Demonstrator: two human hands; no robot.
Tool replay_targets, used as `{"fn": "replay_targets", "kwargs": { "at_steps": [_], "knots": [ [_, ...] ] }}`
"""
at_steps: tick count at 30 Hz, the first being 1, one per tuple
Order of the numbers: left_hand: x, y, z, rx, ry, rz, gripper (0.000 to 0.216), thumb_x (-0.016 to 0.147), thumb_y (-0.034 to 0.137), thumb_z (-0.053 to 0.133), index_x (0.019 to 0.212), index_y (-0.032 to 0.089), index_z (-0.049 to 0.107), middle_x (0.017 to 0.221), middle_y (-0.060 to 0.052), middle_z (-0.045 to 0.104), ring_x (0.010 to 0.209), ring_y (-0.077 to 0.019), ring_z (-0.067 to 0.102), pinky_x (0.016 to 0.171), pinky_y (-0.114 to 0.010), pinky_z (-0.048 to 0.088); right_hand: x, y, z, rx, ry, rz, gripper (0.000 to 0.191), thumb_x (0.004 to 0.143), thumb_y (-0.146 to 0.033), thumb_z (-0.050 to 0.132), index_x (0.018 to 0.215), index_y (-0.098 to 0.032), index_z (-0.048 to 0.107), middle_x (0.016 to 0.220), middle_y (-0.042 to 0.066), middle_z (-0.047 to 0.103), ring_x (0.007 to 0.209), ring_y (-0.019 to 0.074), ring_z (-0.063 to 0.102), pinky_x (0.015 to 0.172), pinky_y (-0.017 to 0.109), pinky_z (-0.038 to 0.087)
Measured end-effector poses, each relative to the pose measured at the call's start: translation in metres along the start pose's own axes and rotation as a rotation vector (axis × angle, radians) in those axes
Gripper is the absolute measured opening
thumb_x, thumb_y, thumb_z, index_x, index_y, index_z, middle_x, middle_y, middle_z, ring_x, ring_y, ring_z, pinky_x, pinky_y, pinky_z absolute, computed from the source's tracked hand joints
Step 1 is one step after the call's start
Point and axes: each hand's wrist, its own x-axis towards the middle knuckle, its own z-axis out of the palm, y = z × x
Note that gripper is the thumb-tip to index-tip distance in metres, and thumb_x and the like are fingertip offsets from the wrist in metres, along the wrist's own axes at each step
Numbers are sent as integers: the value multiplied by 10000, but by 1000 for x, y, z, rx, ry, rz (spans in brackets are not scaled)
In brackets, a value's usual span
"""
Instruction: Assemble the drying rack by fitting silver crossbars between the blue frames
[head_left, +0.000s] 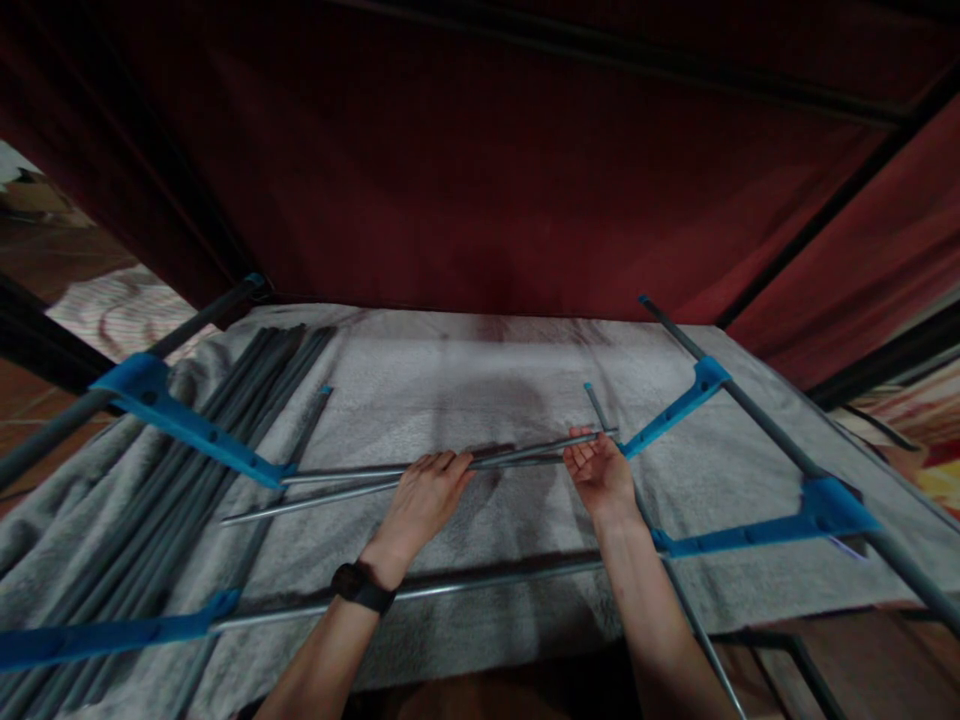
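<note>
My left hand, with a dark watch on its wrist, is closed palm-down over a thin silver metal rod. This rod lies slightly tilted, its left end sticking out past the hand. Beneath and beside it runs a second metal rod, which meets a blue plastic connector on the left; my left hand covers part of both. Turned palm-up, my right hand has its fingers curled around the right end of the tilted rod, next to another blue connector.
A grey fleece blanket lies underneath. Several grey tubes are bundled at the left. A nearer metal rod crosses between the lower left blue connector and lower right one. Dark red fabric hangs behind.
</note>
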Motion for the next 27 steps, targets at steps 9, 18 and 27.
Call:
{"fn": "replay_targets", "kwargs": {
  "at_steps": [9, 18, 27],
  "knots": [
    [0, 0, 1, 20, -6, -11, 241, 995, 308, 433, 1135, 227, 612, 949, -44, 689, 877, -210, 643, 805, -340, 472, -3, -2, 4, 16, 39, 37, 257, 950, -232, 412, 800, -204, 618, 778, 23, 729, 688, 119, 687, 650, 247, 568],
    [0, 0, 1, 12, 1, -12, 244, 995, 303, 433, 1139, 223, 612, 941, -48, 684, 868, -218, 639, 800, -351, 467, -5, -2, 5, 8, 25, 27, 242, 940, -247, 428, 796, -204, 617, 800, 26, 735, 698, 117, 690, 654, 243, 573],
    [1, 0, 0, 6, -35, -23, 259, 1001, 318, 413, 1148, 221, 604, 958, -49, 680, 885, -216, 634, 809, -348, 465, -5, -3, 5, 41, 6, 31, 246, 942, -271, 416, 810, -202, 612, 799, 26, 737, 682, 121, 687, 642, 252, 579]
  ]
}}
